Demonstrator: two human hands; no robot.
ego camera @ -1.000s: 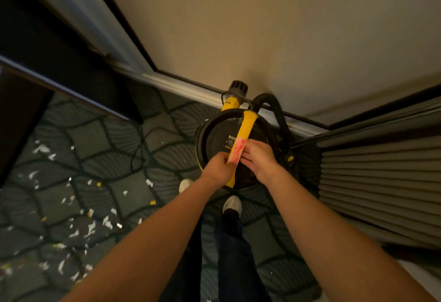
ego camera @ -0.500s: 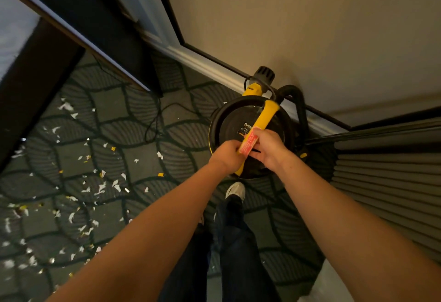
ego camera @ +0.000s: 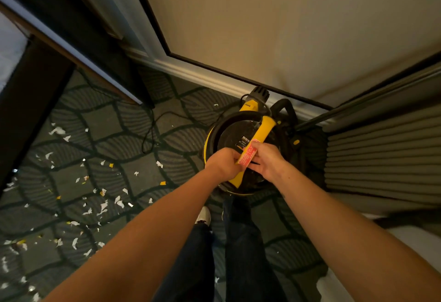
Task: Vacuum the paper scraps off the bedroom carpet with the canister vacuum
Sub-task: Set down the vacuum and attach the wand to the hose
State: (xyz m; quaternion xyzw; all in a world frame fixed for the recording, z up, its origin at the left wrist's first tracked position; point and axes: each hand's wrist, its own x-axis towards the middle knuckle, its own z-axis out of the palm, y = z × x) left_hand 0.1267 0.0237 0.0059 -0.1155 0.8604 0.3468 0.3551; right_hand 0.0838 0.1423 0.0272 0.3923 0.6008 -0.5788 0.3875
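Observation:
A round black and yellow canister vacuum (ego camera: 231,134) stands on the patterned carpet (ego camera: 107,123) against the baseboard, just ahead of my feet. A yellow carry handle (ego camera: 263,128) with a red label (ego camera: 248,157) crosses its lid. My left hand (ego camera: 223,162) grips the near part of the handle from the left. My right hand (ego camera: 267,158) holds it from the right, fingers on the label. A black hose (ego camera: 286,108) curls behind the canister. White and yellow paper scraps (ego camera: 102,206) lie scattered on the carpet to the left.
A black power cord (ego camera: 150,132) snakes over the carpet left of the vacuum. Dark furniture (ego camera: 28,101) with a light edge stands at the left. A ribbed bed skirt or blind (ego camera: 381,154) fills the right. A beige wall (ego camera: 286,27) and white baseboard (ego camera: 195,72) lie ahead.
The view has swung toward the right and down, so the vacuum now sits further right. Both hands stay on the yellow handle in the same grip.

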